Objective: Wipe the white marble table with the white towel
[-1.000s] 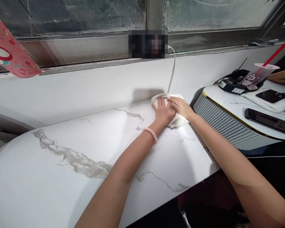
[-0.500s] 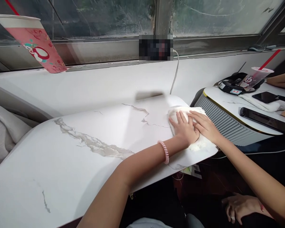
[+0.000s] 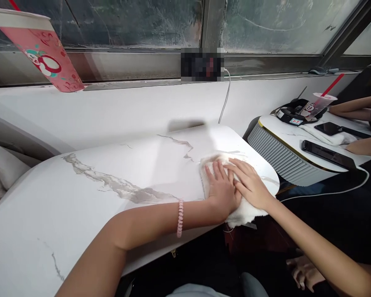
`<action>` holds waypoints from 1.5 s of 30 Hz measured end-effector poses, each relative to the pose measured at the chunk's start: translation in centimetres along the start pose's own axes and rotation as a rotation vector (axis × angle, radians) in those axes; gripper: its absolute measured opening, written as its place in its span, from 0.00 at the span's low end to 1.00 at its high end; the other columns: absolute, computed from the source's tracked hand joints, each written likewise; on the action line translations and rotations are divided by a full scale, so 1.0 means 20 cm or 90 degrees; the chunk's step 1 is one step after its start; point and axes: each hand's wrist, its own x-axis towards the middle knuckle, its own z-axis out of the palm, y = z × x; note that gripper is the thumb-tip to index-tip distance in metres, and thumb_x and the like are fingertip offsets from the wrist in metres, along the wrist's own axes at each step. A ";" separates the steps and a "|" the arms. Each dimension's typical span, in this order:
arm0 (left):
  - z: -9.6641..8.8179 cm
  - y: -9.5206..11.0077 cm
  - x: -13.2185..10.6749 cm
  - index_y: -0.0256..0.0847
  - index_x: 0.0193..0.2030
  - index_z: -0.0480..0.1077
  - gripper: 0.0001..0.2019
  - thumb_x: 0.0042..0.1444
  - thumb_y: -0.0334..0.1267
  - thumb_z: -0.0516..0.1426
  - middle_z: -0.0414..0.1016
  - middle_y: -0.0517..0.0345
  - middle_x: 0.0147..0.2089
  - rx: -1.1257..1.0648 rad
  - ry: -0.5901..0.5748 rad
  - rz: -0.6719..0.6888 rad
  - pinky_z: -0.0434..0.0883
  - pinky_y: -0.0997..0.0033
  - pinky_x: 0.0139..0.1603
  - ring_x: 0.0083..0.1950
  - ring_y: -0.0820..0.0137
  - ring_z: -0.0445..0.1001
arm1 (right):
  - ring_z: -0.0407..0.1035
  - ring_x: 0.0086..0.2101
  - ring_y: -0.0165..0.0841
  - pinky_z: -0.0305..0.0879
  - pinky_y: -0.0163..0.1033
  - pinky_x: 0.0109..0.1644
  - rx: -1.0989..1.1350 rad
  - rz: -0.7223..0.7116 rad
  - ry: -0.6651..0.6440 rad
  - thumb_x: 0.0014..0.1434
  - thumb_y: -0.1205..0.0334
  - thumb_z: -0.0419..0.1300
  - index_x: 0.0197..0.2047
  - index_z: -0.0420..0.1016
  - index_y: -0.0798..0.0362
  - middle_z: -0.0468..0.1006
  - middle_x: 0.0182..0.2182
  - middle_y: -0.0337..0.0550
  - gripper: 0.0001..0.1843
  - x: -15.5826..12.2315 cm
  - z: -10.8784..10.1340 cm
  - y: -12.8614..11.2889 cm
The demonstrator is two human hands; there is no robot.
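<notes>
A white cloth (image 3: 249, 212) lies on the marble-patterned table (image 3: 173, 165) near its right end, its lower edge hanging over the front side. My left hand (image 3: 221, 187) presses flat on the cloth with its fingers spread, and a pink coiled band circles that wrist. Just to its right, my right hand (image 3: 250, 183) also rests flat on the cloth, fingers stretched out. The two hands touch or overlap slightly where they meet. Much of the cloth is hidden under them.
A pink paper cup (image 3: 49, 57) stands on the window ledge at left. A blurred dark object (image 3: 200, 65) with a cable (image 3: 226, 97) sits on the ledge. On the right-hand table are a phone (image 3: 327, 154), a clear cup (image 3: 318, 105) and another person's arms (image 3: 355, 106).
Both hands and the cloth have slid toward the front edge and leftward across the table, so the cloth now overhangs the edge. The view has shifted slightly.
</notes>
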 end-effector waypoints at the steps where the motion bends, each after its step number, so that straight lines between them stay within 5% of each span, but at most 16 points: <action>1: 0.01 -0.03 0.00 0.26 0.72 0.47 0.33 0.67 0.47 0.43 0.42 0.29 0.74 -0.008 0.000 0.002 0.45 0.32 0.68 0.74 0.41 0.41 | 0.56 0.63 0.45 0.54 0.60 0.64 0.002 0.004 -0.001 0.64 0.61 0.45 0.61 0.65 0.48 0.63 0.63 0.50 0.23 0.02 0.01 -0.02; 7: 0.05 -0.21 0.11 0.28 0.72 0.48 0.32 0.67 0.47 0.41 0.42 0.28 0.74 -0.084 0.062 0.028 0.43 0.32 0.68 0.74 0.43 0.40 | 0.59 0.61 0.47 0.56 0.59 0.63 0.013 0.045 0.017 0.62 0.61 0.47 0.57 0.69 0.47 0.66 0.60 0.50 0.22 0.19 0.07 -0.02; 13: 0.01 -0.39 0.38 0.28 0.69 0.52 0.29 0.66 0.43 0.40 0.45 0.30 0.74 -0.155 0.042 -0.059 0.40 0.32 0.68 0.75 0.46 0.40 | 0.63 0.58 0.43 0.57 0.55 0.63 0.049 0.057 0.069 0.64 0.61 0.42 0.52 0.74 0.48 0.72 0.56 0.47 0.22 0.51 0.21 0.10; 18: 0.00 -0.57 0.61 0.34 0.70 0.52 0.29 0.67 0.45 0.38 0.44 0.41 0.75 -0.184 0.094 -0.081 0.37 0.40 0.71 0.76 0.55 0.40 | 0.64 0.56 0.44 0.58 0.53 0.61 0.040 0.081 0.084 0.63 0.60 0.43 0.51 0.74 0.51 0.73 0.55 0.49 0.22 0.79 0.30 0.21; 27: 0.03 -0.78 0.82 0.40 0.64 0.60 0.23 0.66 0.41 0.40 0.62 0.47 0.67 -0.202 0.211 -0.126 0.45 0.44 0.71 0.70 0.59 0.55 | 0.64 0.54 0.45 0.58 0.53 0.60 0.043 0.069 0.070 0.61 0.63 0.44 0.52 0.74 0.50 0.74 0.54 0.45 0.22 1.12 0.41 0.33; 35: 0.04 -0.82 0.87 0.45 0.62 0.63 0.21 0.66 0.43 0.41 0.62 0.50 0.67 -0.208 0.229 -0.145 0.48 0.47 0.70 0.68 0.59 0.56 | 0.65 0.53 0.46 0.59 0.53 0.60 0.016 0.075 0.052 0.61 0.62 0.45 0.53 0.74 0.50 0.74 0.54 0.47 0.22 1.19 0.43 0.36; 45: 0.05 -0.77 0.79 0.46 0.65 0.61 0.23 0.66 0.43 0.40 0.59 0.51 0.69 -0.184 0.227 -0.163 0.48 0.47 0.70 0.70 0.60 0.54 | 0.64 0.57 0.43 0.58 0.51 0.63 0.029 0.058 0.055 0.62 0.62 0.45 0.56 0.73 0.52 0.73 0.57 0.46 0.23 1.13 0.42 0.32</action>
